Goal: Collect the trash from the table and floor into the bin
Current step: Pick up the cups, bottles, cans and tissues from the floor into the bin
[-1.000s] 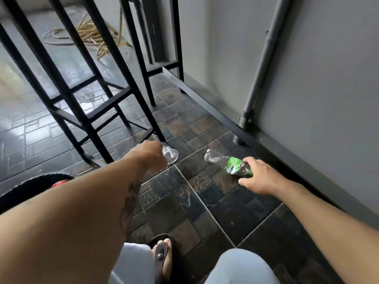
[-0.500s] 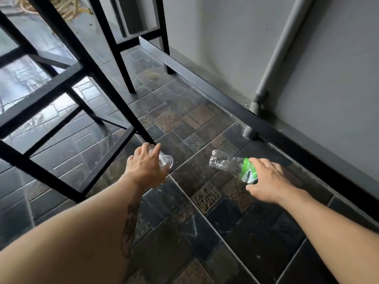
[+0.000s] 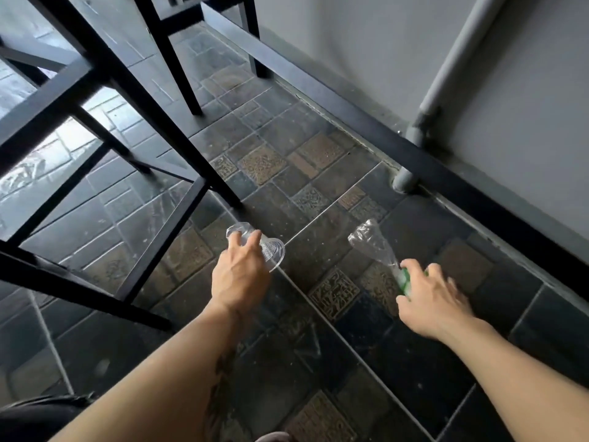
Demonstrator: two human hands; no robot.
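Our left hand [image 3: 240,277] curls its fingers round a clear plastic cup [image 3: 259,245], held on its side with the open rim toward three o'clock. At three o'clock from it, well apart, our right hand [image 3: 428,298] grips a crushed clear bottle [image 3: 373,247] by its green-labelled end — the crumpled part points to eleven o'clock. Both pieces sit in our grasp just above the dark tiled floor [image 3: 318,193]. At ten o'clock stands a black metal frame [image 3: 95,74]; at one o'clock a grey pipe [image 3: 446,74] runs down the wall. We judge two floor items collected — no bin shows here, so dropping them in remains.
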